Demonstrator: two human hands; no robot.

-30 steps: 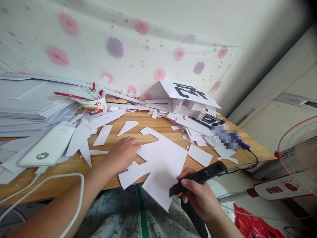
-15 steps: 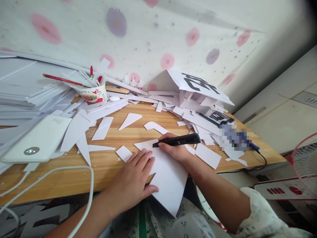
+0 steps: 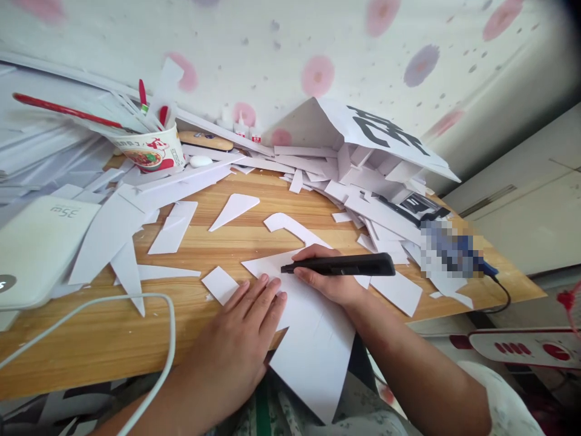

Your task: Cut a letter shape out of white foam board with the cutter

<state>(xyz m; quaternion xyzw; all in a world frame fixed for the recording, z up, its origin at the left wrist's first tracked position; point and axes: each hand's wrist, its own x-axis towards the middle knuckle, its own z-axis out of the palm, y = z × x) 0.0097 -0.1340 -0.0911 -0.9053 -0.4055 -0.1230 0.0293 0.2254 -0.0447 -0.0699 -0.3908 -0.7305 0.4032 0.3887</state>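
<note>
My right hand [image 3: 324,275] grips a black utility knife [image 3: 349,264], held nearly level. Its tip meets a white foam board [image 3: 313,357] close to the board's far left corner. Faint lines mark the board's surface, and a notch is cut in its left side. Flat on the board's left part lies my left hand [image 3: 247,330], fingers stretched out beside the knife tip and thumb mostly hidden. Beyond the knife lies a hooked white offcut [image 3: 295,227], and a small white piece [image 3: 220,284] sits by my left fingertips.
A paper cup [image 3: 152,151] of tools stands at the back left, near a white power bank [image 3: 43,242] whose cable [image 3: 170,327] loops in front of my left arm. Scraps and a lettered board [image 3: 385,130] pile up at the back right, beside a blurred blue tool [image 3: 454,248].
The view has tilted down and closer to the table. My left thumb has tucked in from its spread position. The knife tip stays near the same corner of the board.
</note>
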